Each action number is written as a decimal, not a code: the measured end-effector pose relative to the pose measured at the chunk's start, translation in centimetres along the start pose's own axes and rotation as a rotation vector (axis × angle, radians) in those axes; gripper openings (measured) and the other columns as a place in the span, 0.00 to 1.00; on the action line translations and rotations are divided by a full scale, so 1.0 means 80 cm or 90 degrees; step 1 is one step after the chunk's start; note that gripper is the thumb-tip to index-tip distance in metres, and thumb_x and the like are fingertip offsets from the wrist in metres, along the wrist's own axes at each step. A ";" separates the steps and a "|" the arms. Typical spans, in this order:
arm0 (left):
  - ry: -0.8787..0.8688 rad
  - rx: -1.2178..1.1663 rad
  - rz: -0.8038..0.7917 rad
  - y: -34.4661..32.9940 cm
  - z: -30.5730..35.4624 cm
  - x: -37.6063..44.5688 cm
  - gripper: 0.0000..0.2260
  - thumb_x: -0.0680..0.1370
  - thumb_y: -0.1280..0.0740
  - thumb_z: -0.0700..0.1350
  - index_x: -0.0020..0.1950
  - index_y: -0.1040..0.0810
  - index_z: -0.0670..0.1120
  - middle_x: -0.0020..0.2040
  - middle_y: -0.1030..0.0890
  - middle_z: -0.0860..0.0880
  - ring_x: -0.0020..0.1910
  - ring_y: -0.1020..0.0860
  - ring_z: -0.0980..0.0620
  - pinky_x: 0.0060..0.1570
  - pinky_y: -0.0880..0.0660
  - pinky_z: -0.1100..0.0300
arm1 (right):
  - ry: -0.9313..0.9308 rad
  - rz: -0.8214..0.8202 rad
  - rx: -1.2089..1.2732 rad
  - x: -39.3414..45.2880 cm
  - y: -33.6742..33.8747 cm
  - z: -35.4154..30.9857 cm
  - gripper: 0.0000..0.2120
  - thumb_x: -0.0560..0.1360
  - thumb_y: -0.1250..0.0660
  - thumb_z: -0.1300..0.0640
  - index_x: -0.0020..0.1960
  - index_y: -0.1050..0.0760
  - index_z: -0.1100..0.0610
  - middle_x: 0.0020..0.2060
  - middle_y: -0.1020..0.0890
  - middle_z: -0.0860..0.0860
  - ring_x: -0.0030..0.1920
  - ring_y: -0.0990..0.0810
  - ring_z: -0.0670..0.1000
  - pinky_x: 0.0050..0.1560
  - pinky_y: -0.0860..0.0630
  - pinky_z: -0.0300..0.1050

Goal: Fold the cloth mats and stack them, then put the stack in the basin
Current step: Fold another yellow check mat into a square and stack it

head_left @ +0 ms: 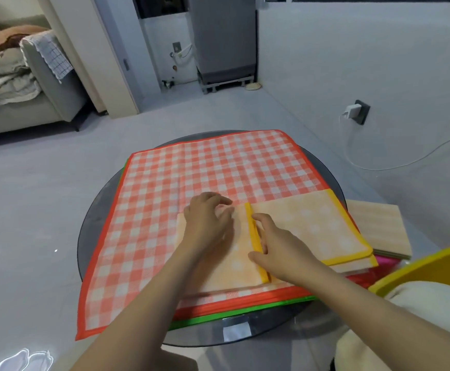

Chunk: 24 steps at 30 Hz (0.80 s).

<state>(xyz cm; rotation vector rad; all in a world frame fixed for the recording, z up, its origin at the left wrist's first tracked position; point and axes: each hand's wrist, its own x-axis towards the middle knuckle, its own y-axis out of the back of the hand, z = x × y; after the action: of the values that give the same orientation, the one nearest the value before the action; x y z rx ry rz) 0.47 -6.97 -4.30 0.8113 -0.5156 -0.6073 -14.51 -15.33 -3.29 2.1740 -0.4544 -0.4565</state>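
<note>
Folding an orange mat (306, 223) trimmed in yellow, a person is working at a round glass surface (95, 210) with both bare hands. The left hand (209, 219) is lying on the mat's left half with its fingers loosely curled and pressing down, apparently pinning the cloth so it does not slide; it does not seem to be gripping anything. The right hand (270, 243) is resting along the yellow border (256, 242) that runs down the middle of the mat, thumb and fingers laid against that edge, probably lining up the folded flap on the right with the layer below; whether it is pinching the trim cannot be told. The orange mat is sitting on a large red-checked mat (191, 170), spread flat and not yet folded, and a green edge (234, 313) is peeking from beneath that, suggesting another mat waiting in the pile. A yellow basin (419, 266) is standing at the right, near the person, with a pale cloth (432, 298) in it. A wooden board (379, 228) is lying just beyond the orange mat. The job is looking to be at an early stage.
</note>
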 end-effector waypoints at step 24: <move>-0.131 0.155 -0.070 -0.009 0.038 -0.064 0.19 0.78 0.40 0.52 0.65 0.28 0.44 0.71 0.34 0.44 0.71 0.37 0.45 0.69 0.38 0.53 | 0.064 0.196 -0.182 0.037 0.032 0.055 0.21 0.80 0.44 0.61 0.71 0.35 0.48 0.68 0.30 0.46 0.70 0.39 0.50 0.65 0.48 0.43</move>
<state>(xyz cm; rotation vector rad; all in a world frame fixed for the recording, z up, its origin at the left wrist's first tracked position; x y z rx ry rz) -5.34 -5.50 -4.06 1.0184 -0.7462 -0.7435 -14.44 -21.11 -4.26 1.8040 -0.6155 -0.2243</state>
